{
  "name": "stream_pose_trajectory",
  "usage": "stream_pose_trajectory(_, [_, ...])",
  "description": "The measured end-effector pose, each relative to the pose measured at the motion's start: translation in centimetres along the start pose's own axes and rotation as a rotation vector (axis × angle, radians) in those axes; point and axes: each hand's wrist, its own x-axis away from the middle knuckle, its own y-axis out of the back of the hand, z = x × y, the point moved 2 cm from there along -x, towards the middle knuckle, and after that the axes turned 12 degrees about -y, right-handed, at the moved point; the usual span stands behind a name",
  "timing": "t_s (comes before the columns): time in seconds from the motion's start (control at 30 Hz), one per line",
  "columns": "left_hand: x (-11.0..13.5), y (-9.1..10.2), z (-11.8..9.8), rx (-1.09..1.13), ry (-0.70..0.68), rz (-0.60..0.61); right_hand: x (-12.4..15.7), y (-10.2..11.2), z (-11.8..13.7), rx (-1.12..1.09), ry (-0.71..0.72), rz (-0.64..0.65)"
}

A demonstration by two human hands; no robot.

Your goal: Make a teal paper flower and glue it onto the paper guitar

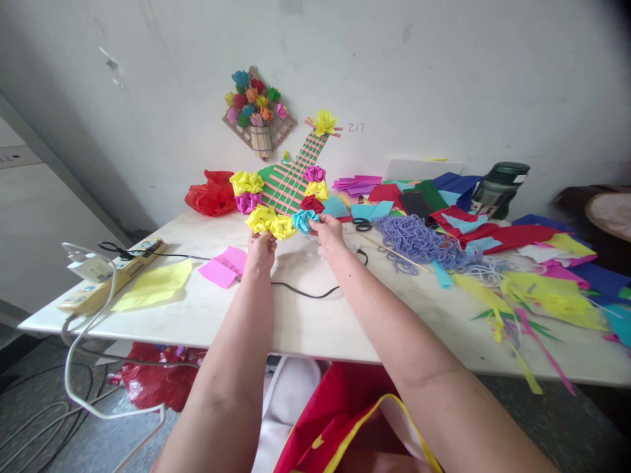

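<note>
A lute-shaped craft with a green body, pinkish strips and thin white strings is held up above the table, its neck slanting to the upper right. Crepe-paper flowers in yellow, magenta and red run along its edge, and a yellow flower tops the neck. Below the yellow flowers at the lower rim, my left hand is closed on the craft, its fingertips partly hidden. My right hand pinches the blue paper flower at the lower right rim.
On the right lie purple yarn, black scissors, a thin stick, coloured paper and a dark bottle. A power strip and yellow sheet occupy the left. A black cable crosses the table.
</note>
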Motion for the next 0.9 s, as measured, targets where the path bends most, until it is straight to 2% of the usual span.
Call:
stream_pose_trajectory(0.33, [0.1, -0.1, 0.1, -0.016, 0.011, -0.038, -0.8, -0.4, -0.8, -0.067, 0.032, -0.068])
stream_pose_trajectory(0.6, [0.2, -0.2, 0.1, -0.025, -0.015, 0.0, -1.1, -0.4, -1.0, -0.111, 0.023, -0.096])
stream_pose_trajectory(0.9, [0.2, -0.4, 0.1, -0.016, -0.02, -0.017, -1.5, -0.5, -1.3, -0.085, 0.093, -0.142])
